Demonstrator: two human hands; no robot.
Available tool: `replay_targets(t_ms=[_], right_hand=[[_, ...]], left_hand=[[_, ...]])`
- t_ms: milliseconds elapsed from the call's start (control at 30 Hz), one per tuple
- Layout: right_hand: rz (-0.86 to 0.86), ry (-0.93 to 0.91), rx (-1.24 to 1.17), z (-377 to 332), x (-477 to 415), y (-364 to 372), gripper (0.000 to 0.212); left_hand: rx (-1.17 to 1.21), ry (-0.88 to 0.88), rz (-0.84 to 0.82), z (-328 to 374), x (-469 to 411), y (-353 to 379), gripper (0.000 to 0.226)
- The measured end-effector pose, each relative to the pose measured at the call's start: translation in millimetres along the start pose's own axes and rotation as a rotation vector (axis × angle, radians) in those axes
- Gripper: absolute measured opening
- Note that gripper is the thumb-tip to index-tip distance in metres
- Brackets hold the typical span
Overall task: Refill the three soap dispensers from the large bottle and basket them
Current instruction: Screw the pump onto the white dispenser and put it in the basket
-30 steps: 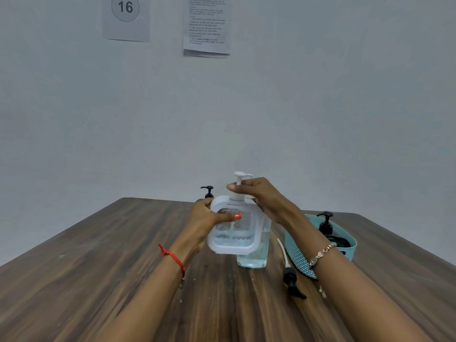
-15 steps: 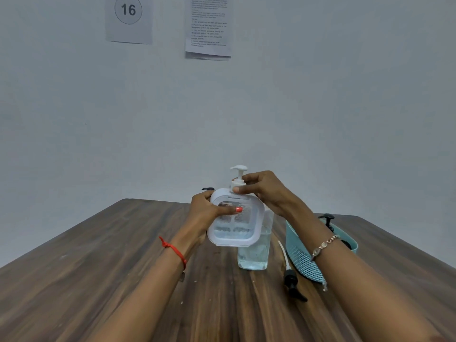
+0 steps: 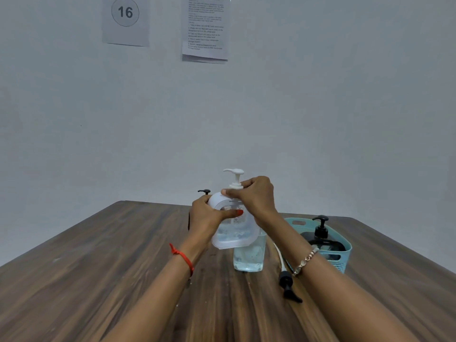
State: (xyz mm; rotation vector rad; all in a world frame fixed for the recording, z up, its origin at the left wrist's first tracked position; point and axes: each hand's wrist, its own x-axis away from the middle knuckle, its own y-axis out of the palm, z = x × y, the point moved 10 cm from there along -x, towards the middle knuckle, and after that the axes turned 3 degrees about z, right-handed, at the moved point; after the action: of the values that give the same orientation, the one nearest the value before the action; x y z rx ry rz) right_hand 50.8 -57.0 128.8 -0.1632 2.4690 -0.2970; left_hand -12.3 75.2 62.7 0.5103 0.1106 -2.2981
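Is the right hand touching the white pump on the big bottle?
Touching. Head view shows the right hand pinching the white pump at its collar.

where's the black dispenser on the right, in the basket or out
In. The black dispenser stands upright inside the teal basket, walls around its body.

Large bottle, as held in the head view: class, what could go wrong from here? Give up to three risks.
1. The left hand holds the large bottle tilted in the air while the right hand pinches the white pump at its collar; if that loosens, liquid may spill onto the table.
2. The clear dispenser stands right behind the bottle; a knock could tip it.
3. The loose black pump lies under the right forearm and may get swept aside.
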Motion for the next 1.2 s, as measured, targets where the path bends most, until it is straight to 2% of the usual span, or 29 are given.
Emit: replay_targets(t_ms=[133, 233, 300, 367, 433, 533, 667, 800, 900, 1033, 1133, 1200], right_hand=[[0.116, -0.037, 0.117, -3.1, 4.8, -1.1, 0.035], [0.095, -0.062, 0.188, -5.4, 3.7, -0.8, 0.037], [-0.051, -0.043, 0.076, -2.1, -0.7, 2.4, 0.033], [-0.271, 0.005, -0.108, 1.2, -2.2, 9.5, 0.025], [-0.449, 0.026, -0.180, 2.2, -0.4, 15.5, 0.024], [-0.540, 0.040, -0.214, 3.9, 1.3, 19.8, 0.022], [-0.430, 0.055, -0.217, 10.3, -1.5, 16.7, 0.019], [-0.301, 0.001, -0.138, 11.7, -1.9, 8.7, 0.026], [-0.307, -0.035, -0.133, 9.6, 0.4, 6.3, 0.021], [-0.173, -0.053, -0.264, 10.1, -3.5, -10.5, 0.036], [-0.107, -0.106, -0.284, 6.5, -5.3, -23.4, 0.024], [-0.147, -0.112, -0.274, 5.9, -5.9, -26.7, 0.016]], left_hand=[[-0.064, 0.055, 0.040, 5.5, 2.5, 1.1, 0.053], [-0.057, 0.052, 0.032, 5.6, 3.4, 0.5, 0.050], [-0.027, 0.015, 0.010, 2.8, 1.9, -1.8, 0.044], [0.054, -0.042, -0.032, -0.2, -0.5, -4.3, 0.042], [0.057, -0.072, -0.111, -0.1, -0.8, -2.5, 0.044], [0.075, -0.113, -0.216, -2.0, 5.2, 3.5, 0.045], [0.183, -0.154, -0.218, -8.7, 11.4, 7.0, 0.047], [0.279, -0.200, -0.217, -14.1, 19.2, 14.2, 0.033], [0.215, -0.132, -0.191, -8.3, 17.9, 14.9, 0.032], [0.090, -0.069, -0.195, -3.1, 14.1, 19.5, 0.039], [0.100, -0.089, -0.231, -7.8, 16.7, 27.4, 0.040], [0.111, -0.110, -0.262, -11.5, 18.2, 32.8, 0.044]])
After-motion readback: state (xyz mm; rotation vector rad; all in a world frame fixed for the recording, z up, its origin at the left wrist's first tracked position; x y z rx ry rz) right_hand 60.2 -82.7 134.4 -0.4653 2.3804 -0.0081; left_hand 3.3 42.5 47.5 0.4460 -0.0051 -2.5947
